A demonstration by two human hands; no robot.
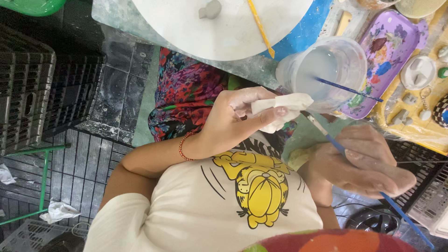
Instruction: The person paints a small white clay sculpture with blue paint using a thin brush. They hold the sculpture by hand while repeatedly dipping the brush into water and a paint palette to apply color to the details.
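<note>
Right hand point(368, 165) grips a blue brush point(340, 148) — left hand point(233, 122) pinches white cloth point(280, 109) around its tip, wiping, beside the water cup point(322, 70).

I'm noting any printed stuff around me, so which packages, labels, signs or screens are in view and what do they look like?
No packages, labels, signs or screens show.
Nearest thing: shirt, cream, with a yellow cartoon print on the chest, below the left hand holding a white cloth.
</note>
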